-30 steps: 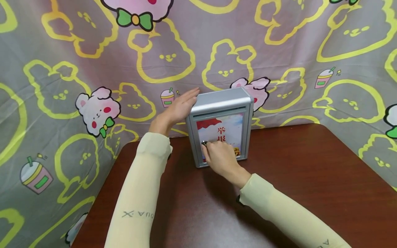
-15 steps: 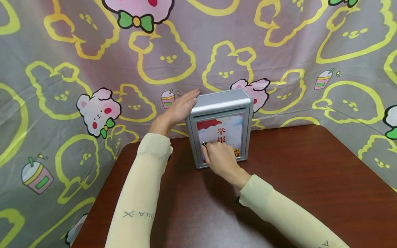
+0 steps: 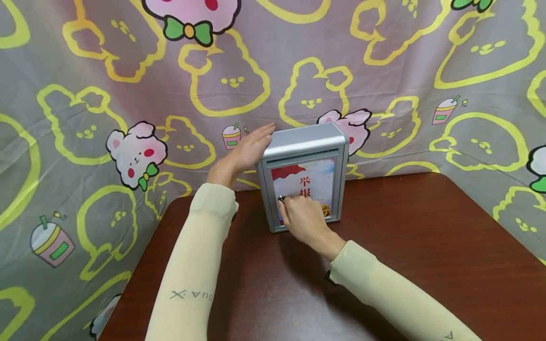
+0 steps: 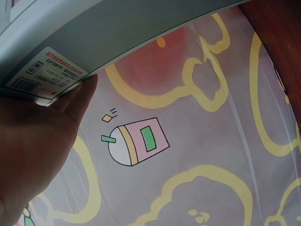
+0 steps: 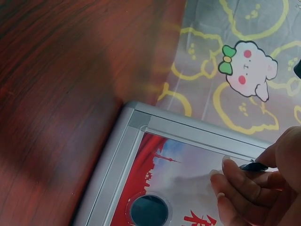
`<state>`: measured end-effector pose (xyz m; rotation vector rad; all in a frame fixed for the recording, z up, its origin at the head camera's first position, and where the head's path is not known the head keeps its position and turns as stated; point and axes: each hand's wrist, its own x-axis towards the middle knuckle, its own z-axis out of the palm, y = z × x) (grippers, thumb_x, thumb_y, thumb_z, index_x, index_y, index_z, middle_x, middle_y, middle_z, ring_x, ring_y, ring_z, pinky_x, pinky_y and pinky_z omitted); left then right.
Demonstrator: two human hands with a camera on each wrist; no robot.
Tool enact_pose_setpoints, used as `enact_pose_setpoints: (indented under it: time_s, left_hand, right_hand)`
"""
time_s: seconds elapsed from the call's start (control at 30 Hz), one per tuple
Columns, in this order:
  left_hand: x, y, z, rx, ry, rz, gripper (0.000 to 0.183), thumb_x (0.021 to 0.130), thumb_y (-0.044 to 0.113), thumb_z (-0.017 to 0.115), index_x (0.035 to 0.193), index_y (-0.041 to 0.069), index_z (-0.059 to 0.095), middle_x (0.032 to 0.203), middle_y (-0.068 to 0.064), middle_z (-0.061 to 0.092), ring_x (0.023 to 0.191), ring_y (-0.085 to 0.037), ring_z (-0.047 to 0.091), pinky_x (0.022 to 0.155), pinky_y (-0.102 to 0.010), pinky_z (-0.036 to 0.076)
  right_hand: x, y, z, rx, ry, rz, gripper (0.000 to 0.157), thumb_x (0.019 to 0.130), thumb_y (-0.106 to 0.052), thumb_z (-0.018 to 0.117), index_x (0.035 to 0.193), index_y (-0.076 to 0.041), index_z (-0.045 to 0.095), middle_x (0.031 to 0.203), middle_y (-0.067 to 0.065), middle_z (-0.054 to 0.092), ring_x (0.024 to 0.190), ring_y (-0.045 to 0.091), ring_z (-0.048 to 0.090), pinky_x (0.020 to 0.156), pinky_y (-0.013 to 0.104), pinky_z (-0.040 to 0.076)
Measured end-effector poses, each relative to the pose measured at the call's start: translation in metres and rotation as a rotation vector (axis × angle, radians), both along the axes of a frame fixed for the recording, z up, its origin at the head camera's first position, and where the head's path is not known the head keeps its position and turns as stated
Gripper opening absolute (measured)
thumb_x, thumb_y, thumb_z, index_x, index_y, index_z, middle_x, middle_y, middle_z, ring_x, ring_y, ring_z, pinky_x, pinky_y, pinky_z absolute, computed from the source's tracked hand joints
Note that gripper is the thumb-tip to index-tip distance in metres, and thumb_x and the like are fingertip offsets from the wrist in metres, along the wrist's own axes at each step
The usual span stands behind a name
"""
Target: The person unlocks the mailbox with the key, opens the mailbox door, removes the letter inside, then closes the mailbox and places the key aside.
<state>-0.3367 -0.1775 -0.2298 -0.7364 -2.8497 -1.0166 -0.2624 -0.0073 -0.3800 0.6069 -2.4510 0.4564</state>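
A grey metal report box point(image 3: 304, 135) with a slot and a poster front stands upright on the table. My left hand point(image 3: 249, 149) rests on its upper left edge, fingers straight; in the left wrist view that hand point(image 4: 37, 146) lies against the box side beside a white label point(image 4: 44, 75). My right hand point(image 3: 304, 215) is at the left part of the poster front, fingers curled. In the right wrist view, its thumb and forefinger pinch a small key point(image 5: 254, 166) with a dark head at the box front. The key's tip and the lock are hidden.
The brown table point(image 3: 396, 237) extends to both sides and in front of the box. A patterned curtain point(image 3: 239, 61) hangs right behind it. A dark round spot point(image 5: 149, 210) shows low on the poster in the right wrist view.
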Motion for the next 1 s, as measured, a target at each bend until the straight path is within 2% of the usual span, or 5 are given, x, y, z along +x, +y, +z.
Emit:
enact_pose_setpoints:
  time_s: [0.57, 1.0]
  left_hand:
    - [-0.0003, -0.0002, -0.0011, -0.013, -0.001, 0.000, 0.055, 0.111, 0.036, 0.028, 0.164, 0.019, 0.028, 0.171, 0.008, 0.017, 0.157, -0.013, 0.009, 0.127, -0.041, 0.009]
    - [-0.0007, -0.0008, -0.0015, -0.008, -0.007, 0.004, 0.055, 0.112, 0.036, 0.027, 0.164, 0.020, 0.027, 0.170, 0.011, 0.017, 0.157, -0.011, 0.008, 0.127, -0.041, 0.009]
  right_hand:
    - [0.0034, 0.0026, -0.0009, 0.016, 0.034, 0.019, 0.044, 0.102, -0.023, 0.060, 0.060, -0.015, 0.049, 0.055, 0.003, 0.053, 0.053, 0.030, 0.061, 0.040, 0.043, 0.044]
    - [0.0101, 0.0066, 0.0006, 0.026, 0.025, 0.048, 0.047, 0.103, -0.023, 0.060, 0.059, -0.017, 0.045, 0.052, -0.002, 0.044, 0.047, 0.018, 0.049, 0.038, 0.033, 0.035]
